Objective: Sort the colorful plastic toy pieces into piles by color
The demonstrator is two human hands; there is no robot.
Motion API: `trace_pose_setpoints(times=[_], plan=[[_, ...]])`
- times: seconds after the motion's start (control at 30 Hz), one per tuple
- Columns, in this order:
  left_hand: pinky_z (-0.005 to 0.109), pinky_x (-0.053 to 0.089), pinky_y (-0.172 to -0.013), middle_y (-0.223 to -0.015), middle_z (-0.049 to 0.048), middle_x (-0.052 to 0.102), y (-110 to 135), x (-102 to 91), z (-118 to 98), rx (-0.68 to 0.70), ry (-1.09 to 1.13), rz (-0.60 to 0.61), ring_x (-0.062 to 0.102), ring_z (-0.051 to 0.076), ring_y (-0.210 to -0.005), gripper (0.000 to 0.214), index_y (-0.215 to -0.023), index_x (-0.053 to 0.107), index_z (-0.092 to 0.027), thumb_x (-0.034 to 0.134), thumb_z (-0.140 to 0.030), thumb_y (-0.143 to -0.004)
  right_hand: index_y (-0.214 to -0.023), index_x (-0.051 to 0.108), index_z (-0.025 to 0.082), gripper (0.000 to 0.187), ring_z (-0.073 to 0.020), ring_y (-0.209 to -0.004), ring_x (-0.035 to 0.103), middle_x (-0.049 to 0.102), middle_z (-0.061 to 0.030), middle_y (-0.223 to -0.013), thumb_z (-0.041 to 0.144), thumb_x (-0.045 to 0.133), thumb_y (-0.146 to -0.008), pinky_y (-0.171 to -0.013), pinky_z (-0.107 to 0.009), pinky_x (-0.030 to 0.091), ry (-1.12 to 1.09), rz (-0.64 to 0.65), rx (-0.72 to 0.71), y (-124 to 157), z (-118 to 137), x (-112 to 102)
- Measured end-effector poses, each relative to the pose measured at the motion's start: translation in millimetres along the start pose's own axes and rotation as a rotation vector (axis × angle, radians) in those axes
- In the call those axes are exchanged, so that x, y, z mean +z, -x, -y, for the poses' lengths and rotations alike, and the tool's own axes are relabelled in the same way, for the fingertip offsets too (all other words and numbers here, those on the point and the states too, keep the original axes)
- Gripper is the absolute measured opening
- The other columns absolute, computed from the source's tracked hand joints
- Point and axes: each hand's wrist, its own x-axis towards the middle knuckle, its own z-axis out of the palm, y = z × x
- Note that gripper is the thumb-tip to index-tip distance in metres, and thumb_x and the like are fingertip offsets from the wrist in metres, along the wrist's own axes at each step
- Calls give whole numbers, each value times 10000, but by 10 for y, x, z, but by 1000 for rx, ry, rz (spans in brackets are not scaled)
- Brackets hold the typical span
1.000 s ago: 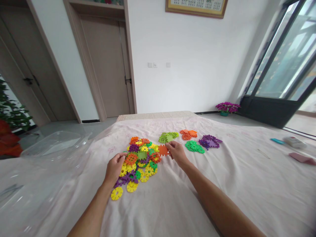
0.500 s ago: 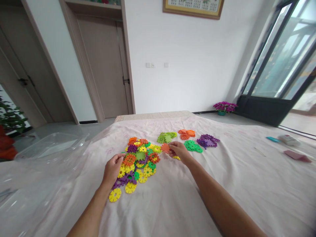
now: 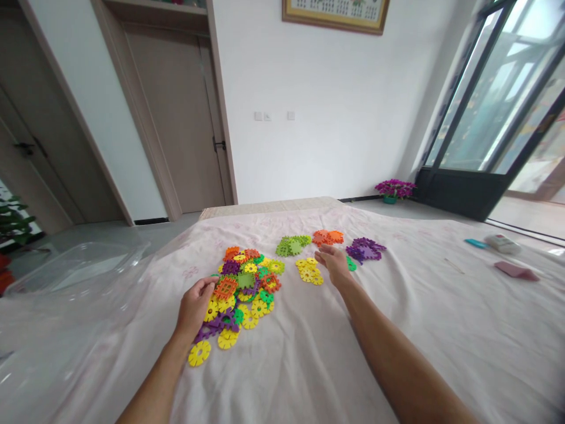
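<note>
Your left hand (image 3: pixel 193 309) lies at the edge of a mixed heap (image 3: pixel 246 281) of thin, plastic-like pieces: slotted yellow discs, toothed squares and, beside its curled fingers, an orange lattice square (image 3: pixel 225 288); whether they grip a piece cannot be told. Your right hand (image 3: pixel 334 262) has its fingers loosely extended and released, between a yellow pile (image 3: pixel 309 271) and an orange pile (image 3: pixel 328 237), partly hiding the green pile (image 3: pixel 351 264). Toothed light-green (image 3: pixel 292 245) and purple pieces (image 3: pixel 367 249) flank these on creased, pale cloth (image 3: pixel 304 353). A clear, glossy container (image 3: pixel 66 271) stands leftward.
</note>
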Motion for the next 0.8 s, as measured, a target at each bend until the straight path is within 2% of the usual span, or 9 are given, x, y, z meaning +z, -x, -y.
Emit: trace_pose_setpoints(times=[0.1,0.17,0.27,0.33,0.43,0.53,0.63,0.73,0.8], plan=[[316,472,-936,-1105,58,724,-1,-1,5,-2,-5,7,645,236,-1054,363,-1031,696,-197,574,-443,-794,-923,662,147,262,-179,-763,689,690,-76,-918,159,579,-675,-621,-285,587,149,143,-50,136,-9,129],[314,471,-937,-1126,59,718,0,-2,-1,-10,-14,6,643,237,-1059,384,-1062,692,-195,573,-445,-797,-939,680,163,264,-178,-771,686,706,-60,-911,164,549,-709,-631,-287,569,342,238,-166,261,-5,245],[313,472,-934,-1144,59,713,3,-2,-15,-22,-18,3,644,238,-1057,405,-1094,689,-194,573,-445,-798,-933,706,192,248,-180,-835,675,727,-39,-920,155,532,-760,-760,-314,546,613,400,-419,482,8,419],[314,476,-928,-1143,61,713,5,-2,-21,-21,-14,1,644,237,-1057,401,-1094,691,-195,572,-437,-797,-1000,708,207,271,-185,-894,666,727,-41,-999,164,545,-788,-831,-323,522,723,515,-551,629,20,509],[317,476,-932,-1135,67,714,6,0,-21,-11,-11,-3,642,237,-1064,389,-1085,693,-192,568,-427,-802,-1204,641,220,405,-217,-1081,612,667,-63,-1211,220,617,-800,-956,-347,461,841,699,-704,801,45,585],[320,480,-927,-1135,72,713,3,0,-16,-11,-17,-1,645,236,-1056,398,-1100,688,-186,562,-426,-809,-1313,565,229,531,-240,-1175,554,615,-73,-1298,276,667,-794,-1018,-361,400,940,859,-790,892,70,604],[318,482,-924,-1125,70,717,1,0,-10,-5,-27,-2,648,234,-1048,392,-1090,692,-183,562,-423,-808,-1277,585,229,464,-235,-1118,573,642,-72,-1241,309,654,-825,-972,-338,406,988,903,-799,922,83,597],[315,481,-926,-1120,69,719,-2,0,2,7,-24,-5,647,233,-1051,393,-1084,695,-182,561,-424,-805,-1155,640,226,275,-209,-1025,597,686,-60,-1105,321,538,-918,-901,-300,412,975,855,-771,921,85,588],[314,486,-916,-1130,69,717,-6,2,12,4,-22,-4,651,231,-1041,409,-1103,690,-182,561,-429,-804,-1026,667,217,257,-185,-909,615,703,-50,-969,320,439,-967,-823,-273,418,954,787,-698,901,89,590]])
